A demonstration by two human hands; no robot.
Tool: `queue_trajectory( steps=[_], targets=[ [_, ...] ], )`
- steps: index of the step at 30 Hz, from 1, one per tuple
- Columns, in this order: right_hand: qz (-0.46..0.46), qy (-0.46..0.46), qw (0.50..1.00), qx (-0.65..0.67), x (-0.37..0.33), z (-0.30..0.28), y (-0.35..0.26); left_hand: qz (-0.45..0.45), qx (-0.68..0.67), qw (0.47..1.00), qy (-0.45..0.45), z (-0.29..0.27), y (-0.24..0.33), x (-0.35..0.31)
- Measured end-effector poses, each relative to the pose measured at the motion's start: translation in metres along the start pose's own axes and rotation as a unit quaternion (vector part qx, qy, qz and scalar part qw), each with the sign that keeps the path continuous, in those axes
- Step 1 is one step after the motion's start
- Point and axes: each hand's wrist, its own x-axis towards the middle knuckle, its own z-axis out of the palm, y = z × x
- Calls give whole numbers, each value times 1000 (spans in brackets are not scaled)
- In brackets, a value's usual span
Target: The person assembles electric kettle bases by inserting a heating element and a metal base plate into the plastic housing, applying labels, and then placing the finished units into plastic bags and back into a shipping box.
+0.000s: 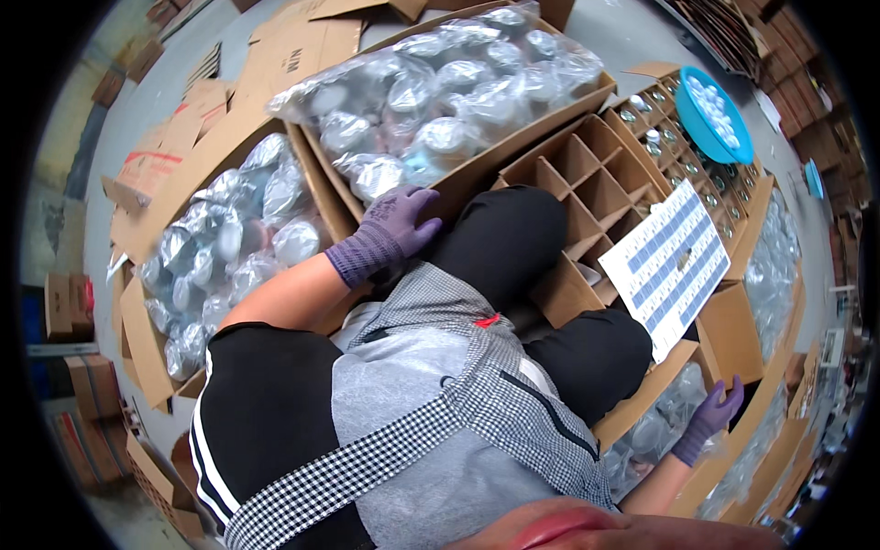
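Note:
My left hand [394, 227], in a purple knit glove, lies at the near edge of a long carton [477, 154] packed with plastic-wrapped glass jars [449, 139]. Its thumb stands apart from the fingers, and I see nothing in it. Out to the right, my right hand [715, 417], gloved the same way, has its fingers spread over a carton of wrapped glass [655, 431]. By my knees a carton with cardboard dividers [582, 165] shows bare compartments. A sheet of blue-and-white labels [669, 266] leans over its right side.
A blue basin [741, 154] of white caps [713, 110] sits on a divided carton holding glass bottles [653, 137]. Left of me stands another carton of wrapped jars [234, 234]. Flattened cardboard [293, 60] lies beyond. More wrapped glass [770, 275] fills cartons along the right.

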Motion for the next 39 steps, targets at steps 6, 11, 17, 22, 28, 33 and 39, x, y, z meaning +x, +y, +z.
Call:
queue_trajectory(
  steps=[6, 11, 17, 22, 28, 33, 39],
  targets=[
    [-250, -177, 951, 40, -35, 49, -229, -144, 75, 985, -64, 44, -42, 15],
    [-153, -276, 949, -13, -37, 81, -259, -116, -2, 992, -51, 44, -56, 14],
    [-146, -282, 948, 25, -32, 93, -252, -116, -16, 989, -89, 49, -74, 19],
    [-164, -298, 940, -6, -31, 90, -256, -105, -26, 990, -87, 42, -81, 3],
    [-162, -293, 942, -11, -32, 86, -251, -143, -8, 980, -139, 24, -78, -6],
    [-150, -299, 942, -10, -29, 89, -260, -103, 11, 992, -71, 10, -65, -16],
    [-125, -313, 941, -35, -19, 98, -275, 103, -9, 985, 139, -50, -40, 40]
  ],
)
